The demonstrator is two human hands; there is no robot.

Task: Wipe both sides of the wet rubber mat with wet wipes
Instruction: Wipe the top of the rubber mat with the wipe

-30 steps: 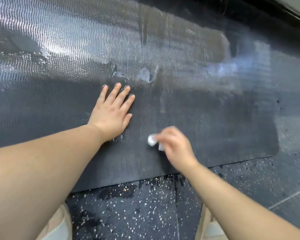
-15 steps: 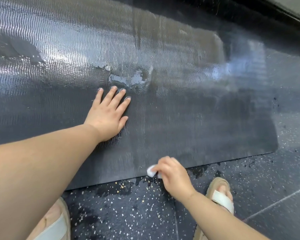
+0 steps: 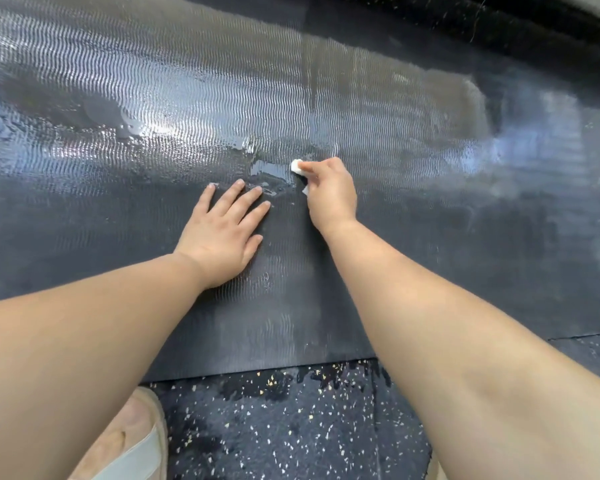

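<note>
Fingers straight and spread, the left hand (image 3: 222, 233) lies flat at frame centre on the rubber mat (image 3: 430, 254), which covers the speckled floor (image 3: 291, 427) from lower frame upward. Just beyond, the right hand (image 3: 329, 195) pinches a white wet wipe (image 3: 296, 166) in curled fingers against the mat, beside a puddle (image 3: 267, 174); the ribbed surface farther up glistens.

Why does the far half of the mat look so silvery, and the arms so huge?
Head view: light glares off the wet ripples of the rubber mat, the part near the left hand looks matte; the wide-angle lens swells the forearms; the right hand and its wipe are sharp.
</note>
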